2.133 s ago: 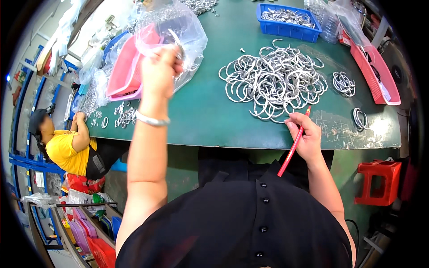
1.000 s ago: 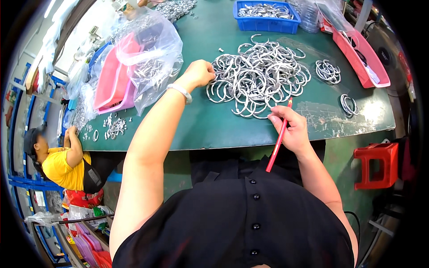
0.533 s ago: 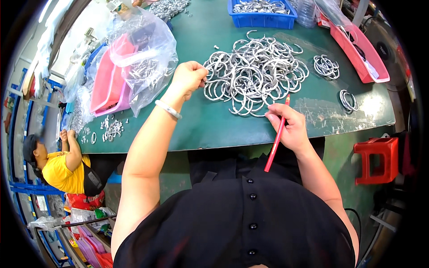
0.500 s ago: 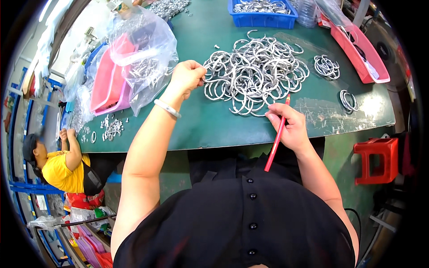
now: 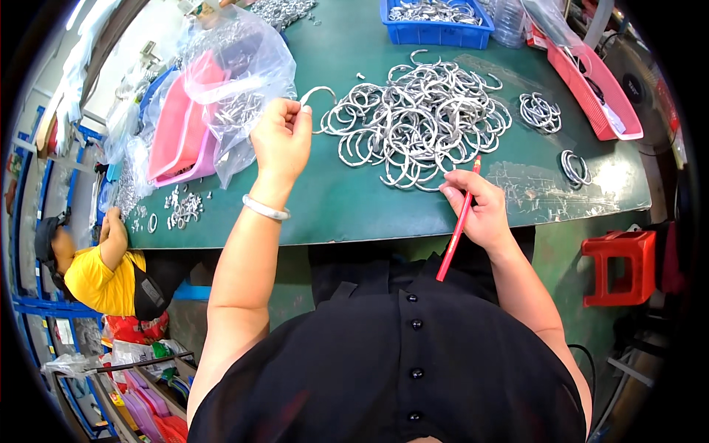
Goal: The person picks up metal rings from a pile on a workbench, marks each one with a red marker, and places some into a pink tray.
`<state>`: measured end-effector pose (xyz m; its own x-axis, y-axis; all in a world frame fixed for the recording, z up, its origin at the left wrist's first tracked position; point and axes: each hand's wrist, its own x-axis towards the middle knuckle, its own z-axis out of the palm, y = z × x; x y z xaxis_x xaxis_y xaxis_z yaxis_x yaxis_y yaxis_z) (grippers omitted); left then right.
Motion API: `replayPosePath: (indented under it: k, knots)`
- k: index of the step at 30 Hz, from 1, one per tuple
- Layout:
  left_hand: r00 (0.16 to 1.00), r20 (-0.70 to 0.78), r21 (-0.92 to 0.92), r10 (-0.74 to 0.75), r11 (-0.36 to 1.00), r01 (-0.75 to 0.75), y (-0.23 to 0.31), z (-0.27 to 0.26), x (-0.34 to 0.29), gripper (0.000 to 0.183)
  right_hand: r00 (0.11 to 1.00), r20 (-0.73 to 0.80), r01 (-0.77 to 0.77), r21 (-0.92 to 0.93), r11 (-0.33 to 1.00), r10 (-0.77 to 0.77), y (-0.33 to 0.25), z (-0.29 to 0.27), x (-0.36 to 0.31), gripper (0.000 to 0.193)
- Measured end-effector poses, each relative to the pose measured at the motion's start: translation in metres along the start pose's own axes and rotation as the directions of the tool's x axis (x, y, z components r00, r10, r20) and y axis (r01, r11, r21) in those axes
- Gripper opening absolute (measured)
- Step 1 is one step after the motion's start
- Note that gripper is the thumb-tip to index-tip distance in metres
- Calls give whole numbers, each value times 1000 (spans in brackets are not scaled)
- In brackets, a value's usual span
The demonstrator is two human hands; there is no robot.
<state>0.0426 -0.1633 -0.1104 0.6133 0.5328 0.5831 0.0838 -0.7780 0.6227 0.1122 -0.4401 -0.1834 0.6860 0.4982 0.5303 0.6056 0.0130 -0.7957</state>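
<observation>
A large heap of silvery open bangles lies on the green table in front of me. Just left of the heap, my left hand pinches one end of a single open bangle between thumb and fingers. That bangle curves toward the heap's left edge; whether it still touches other bangles I cannot tell. My right hand rests at the heap's near edge, closed around a red pencil that slants with its upper end by the bangles. A pale bangle circles my left wrist.
Pink trays and a clear plastic bag stand left, near small metal parts. Smaller bangle groups lie right, before a pink basket. A blue bin is behind. A co-worker sits left; a red stool stands right.
My left hand has drawn left from the heap's edge and turned, with one bangle now showing in its fingers. My right hand and the pencil have hardly moved.
</observation>
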Motion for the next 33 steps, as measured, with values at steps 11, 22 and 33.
replayPosePath:
  k: [11,22,33]
  knots:
    - [384,874,-265,-297,373,889,48,31,-63,8,996,87,13,132,991,-24,-7,-4,1,29]
    - [109,958,-20,-264,319,947,51,40,-76,11,991,126,20,123,992,-35,2,-6,-1,13]
    - [438,886,-407,-154,199,892,45,42,-102,28,959,52,-283,210,936,278,-3,-4,3,6]
